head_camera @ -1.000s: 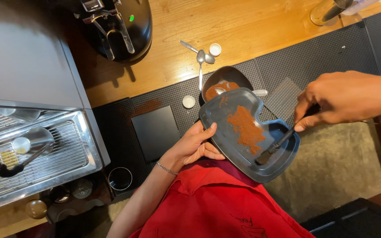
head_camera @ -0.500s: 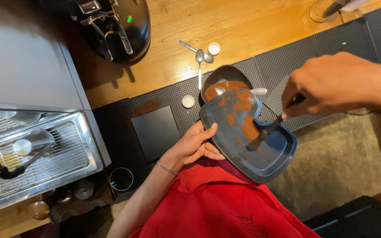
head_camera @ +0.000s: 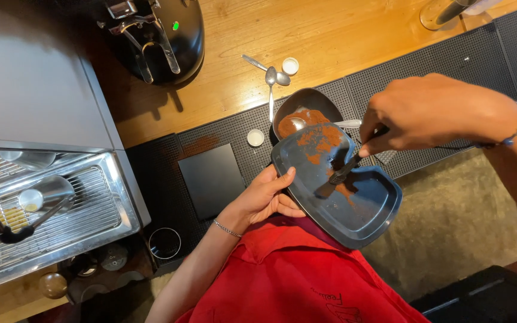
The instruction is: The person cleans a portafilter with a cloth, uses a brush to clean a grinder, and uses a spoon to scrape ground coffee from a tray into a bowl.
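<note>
Over black counter mat (head_camera: 210,143): our left hand (head_camera: 264,197) grips tilted dark tray (head_camera: 360,209) by rim, right hand (head_camera: 432,113) closed on brush (head_camera: 342,173). Most brown powder (head_camera: 321,140) near top edge, above bowl (head_camera: 306,110); a bit left lower down.

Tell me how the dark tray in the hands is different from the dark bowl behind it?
The tray is wide, shallow and tilted, held up by the left hand; the bowl is rounder, deeper and rests on the black mat. The tray has only scattered brown powder, which the right hand brushes with a small brush; the bowl holds a heap with a spoon in it. Both are dark.
</note>
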